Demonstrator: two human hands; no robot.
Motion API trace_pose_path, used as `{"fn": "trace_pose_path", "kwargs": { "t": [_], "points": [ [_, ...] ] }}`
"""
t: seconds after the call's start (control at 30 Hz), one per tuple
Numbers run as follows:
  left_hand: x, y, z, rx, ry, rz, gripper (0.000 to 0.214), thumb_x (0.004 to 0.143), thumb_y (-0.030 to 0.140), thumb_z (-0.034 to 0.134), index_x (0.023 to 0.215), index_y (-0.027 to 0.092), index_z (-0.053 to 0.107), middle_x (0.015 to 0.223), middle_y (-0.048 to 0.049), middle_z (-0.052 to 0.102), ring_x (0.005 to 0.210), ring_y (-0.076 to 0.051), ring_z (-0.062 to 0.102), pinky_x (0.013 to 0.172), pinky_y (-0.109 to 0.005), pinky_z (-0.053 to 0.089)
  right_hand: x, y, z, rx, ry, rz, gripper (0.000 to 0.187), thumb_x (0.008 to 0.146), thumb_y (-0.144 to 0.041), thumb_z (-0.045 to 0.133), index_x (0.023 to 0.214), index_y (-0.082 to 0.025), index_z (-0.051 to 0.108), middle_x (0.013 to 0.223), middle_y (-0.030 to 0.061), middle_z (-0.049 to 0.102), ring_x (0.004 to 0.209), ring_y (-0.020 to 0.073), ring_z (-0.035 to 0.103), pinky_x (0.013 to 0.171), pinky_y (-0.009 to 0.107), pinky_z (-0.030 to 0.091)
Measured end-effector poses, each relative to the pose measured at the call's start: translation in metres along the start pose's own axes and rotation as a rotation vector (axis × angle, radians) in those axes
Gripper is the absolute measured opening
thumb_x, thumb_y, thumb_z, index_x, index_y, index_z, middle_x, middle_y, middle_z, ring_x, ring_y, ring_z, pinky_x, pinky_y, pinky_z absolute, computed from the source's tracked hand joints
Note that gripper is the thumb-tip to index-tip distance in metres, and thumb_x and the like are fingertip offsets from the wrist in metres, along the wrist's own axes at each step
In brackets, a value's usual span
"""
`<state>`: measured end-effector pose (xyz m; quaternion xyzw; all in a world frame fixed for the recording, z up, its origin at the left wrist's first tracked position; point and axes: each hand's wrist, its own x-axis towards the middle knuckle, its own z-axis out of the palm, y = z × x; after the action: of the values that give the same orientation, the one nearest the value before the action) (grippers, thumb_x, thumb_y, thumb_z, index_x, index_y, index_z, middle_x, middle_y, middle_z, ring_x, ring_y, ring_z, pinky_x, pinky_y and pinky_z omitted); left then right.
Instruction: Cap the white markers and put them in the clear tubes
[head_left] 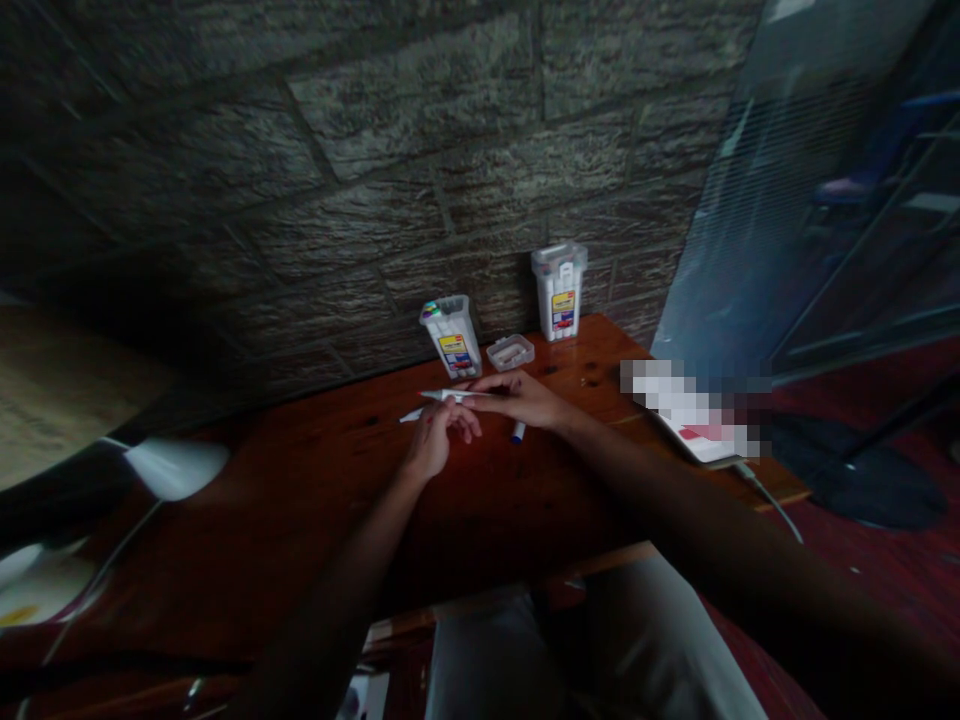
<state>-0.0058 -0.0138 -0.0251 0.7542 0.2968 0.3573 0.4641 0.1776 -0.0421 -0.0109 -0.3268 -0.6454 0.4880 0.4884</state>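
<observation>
Both my hands meet over the wooden table around a slim white marker (pixel 442 394) with a reddish tip pointing left. My right hand (pixel 525 400) comes in from the right, its fingers closed on the marker. From below, my left hand (pixel 431 445) pinches the same marker near its middle, with its other fingers loosely curled. Just left of the hands, another white marker (pixel 410 415) lies on the table, partly hidden. A blue-ended marker (pixel 518 432) lies under my right hand. Behind them stands an open clear box (pixel 454 340) of markers.
A clear lid (pixel 511 352) lies beside the open box. A second, taller box of markers (pixel 560 295) stands against the stone wall (pixel 360 240). A blurred-out device (pixel 697 420) with a cable sits at the right edge. A white lamp (pixel 176 468) stands left on the table (pixel 300 500).
</observation>
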Motion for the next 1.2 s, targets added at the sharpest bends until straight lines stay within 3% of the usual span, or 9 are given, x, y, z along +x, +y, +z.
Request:
{"fn": "trace_pose_path", "kwargs": {
  "t": [0.17,0.3,0.5,0.6,0.77,0.93,1.07,1.2],
  "points": [
    [-0.0001,-0.001,-0.0007,-0.018,-0.009,-0.006,0.063,0.092,0.061,0.027,0.066,0.015,0.063,0.062,-0.0095,0.069,0.051,-0.017,0.057,0.057,-0.033,0.046,-0.0003,0.0004,-0.0006,-0.014,0.006,-0.016,0.029,0.079,-0.041,0.075,0.093,-0.017,0.077,0.096,0.0033,0.076,0.092,0.0166,0.067,0.092,0.033,0.049],
    [-0.0005,-0.0026,-0.0018,-0.016,-0.013,0.002,0.062,0.092,0.06,0.027,0.067,0.016,0.063,0.064,-0.0092,0.07,0.052,-0.018,0.057,0.058,-0.033,0.046,-0.0012,-0.0011,-0.0003,-0.036,-0.035,-0.044,0.03,0.084,-0.044,0.07,0.093,-0.016,0.075,0.084,0.0017,0.073,0.08,0.0146,0.064,0.08,0.03,0.05],
    [-0.0013,-0.0011,-0.0019,0.048,-0.027,0.025,0.065,0.096,0.057,0.023,0.068,0.015,0.064,0.065,-0.0092,0.07,0.055,-0.017,0.058,0.06,-0.032,0.046,-0.002,-0.0026,-0.0001,-0.114,0.012,0.003,0.033,0.089,-0.046,0.064,0.092,-0.015,0.072,0.065,-0.0036,0.055,0.064,0.0104,0.051,0.062,0.024,0.041],
    [-0.0016,-0.0012,-0.0011,0.041,-0.018,0.034,0.062,0.097,0.056,0.023,0.087,0.013,0.067,0.065,-0.0064,0.07,0.053,-0.017,0.057,0.059,-0.031,0.046,-0.0018,-0.0021,-0.0004,-0.126,0.059,0.011,0.04,0.091,-0.053,0.059,0.095,-0.014,0.071,0.063,-0.0045,0.05,0.06,0.0093,0.044,0.055,0.024,0.035],
    [-0.0015,-0.005,-0.0009,0.043,-0.03,0.026,0.062,0.097,0.056,0.023,0.121,0.011,0.059,0.064,-0.0024,0.069,0.052,-0.016,0.056,0.058,-0.029,0.045,-0.0032,-0.0032,0.0002,-0.102,0.051,0.043,0.045,0.089,-0.06,0.059,0.088,-0.015,0.064,0.066,-0.0041,0.05,0.054,0.0076,0.038,0.049,0.024,0.029],
    [-0.0019,-0.0046,-0.0019,0.053,-0.023,0.05,0.065,0.098,0.055,0.022,0.127,0.01,0.058,0.065,-0.0022,0.068,0.053,-0.015,0.056,0.059,-0.028,0.045,-0.0028,-0.0071,0.0004,-0.105,0.168,0.053,0.053,0.09,-0.066,0.052,0.093,-0.017,0.069,0.057,-0.0061,0.038,0.052,0.0093,0.035,0.048,0.025,0.025],
    [-0.0027,-0.0044,-0.0025,0.065,-0.046,0.057,0.064,0.099,0.054,0.022,0.129,0.012,0.059,0.065,-0.0017,0.067,0.053,-0.015,0.056,0.059,-0.028,0.045,-0.0004,-0.0071,-0.0037,-0.116,0.267,0.051,0.054,0.085,-0.069,0.056,0.077,-0.017,0.066,0.056,-0.0053,0.041,0.054,0.01,0.037,0.051,0.026,0.026],
    [-0.0023,-0.0055,-0.0032,0.07,-0.045,0.073,0.064,0.1,0.055,0.022,0.128,0.011,0.06,0.065,-0.002,0.067,0.054,-0.015,0.056,0.059,-0.028,0.045,-0.0002,-0.0071,-0.0073,-0.189,0.268,0.043,0.055,0.085,-0.069,0.055,0.067,-0.018,0.06,0.053,-0.0058,0.04,0.052,0.0093,0.035,0.051,0.026,0.025]
  ]
}}
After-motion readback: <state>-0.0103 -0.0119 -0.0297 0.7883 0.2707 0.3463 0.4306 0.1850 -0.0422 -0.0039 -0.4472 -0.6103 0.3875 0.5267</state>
